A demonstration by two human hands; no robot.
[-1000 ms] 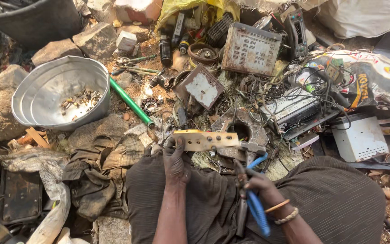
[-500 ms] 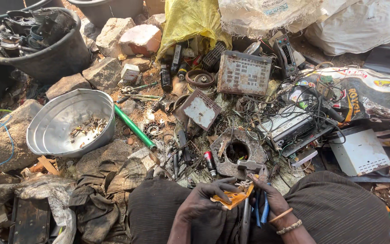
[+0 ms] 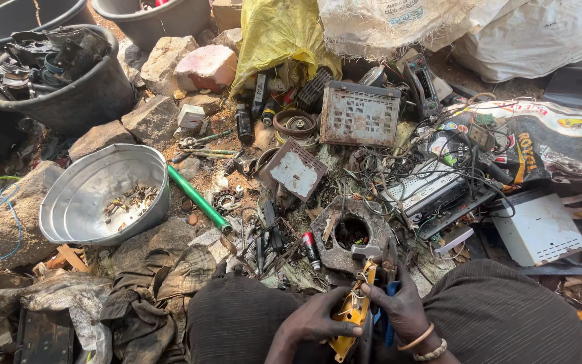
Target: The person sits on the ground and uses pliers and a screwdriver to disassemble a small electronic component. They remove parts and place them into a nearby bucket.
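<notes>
1. Gripping a yellow circuit board [image 3: 350, 315] between the knees, a person seated on the ground works amid a spread of electronic scrap, seen from the head camera.
2. The left hand [image 3: 318, 320] wraps its fingers [image 3: 347, 331] around the board's lower part, closed on it from the left side.
3. The right hand [image 3: 399, 307] closes on the board's upper right edge; blue-handled pliers [image 3: 386, 317] lie against this palm, and two bangles [image 3: 424, 342] circle the wrist.
4. The board stands tilted upright at the bottom centre of the frame, its top end reaching toward a round rusted metal casting [image 3: 351, 232] with a hole in its middle, which lies on the ground just ahead.
5. A dented metal basin [image 3: 82, 195] holding small loose parts sits to the left, propped on stones, with a green rod [image 3: 198, 199] lying just beside its rim.
6. A perforated metal casing [image 3: 360, 113] stands farther back, near a yellow sack [image 3: 274, 34] and white sacks [image 3: 506, 30].
7. Gutted stereo chassis [image 3: 432, 192] and tangled wires fill the right side, next to a white metal box [image 3: 539, 229].
8. Black tubs [image 3: 79, 91] of dismantled parts stand at the upper left, and dirty cloth [image 3: 149, 296] lies crumpled by the left knee.
</notes>
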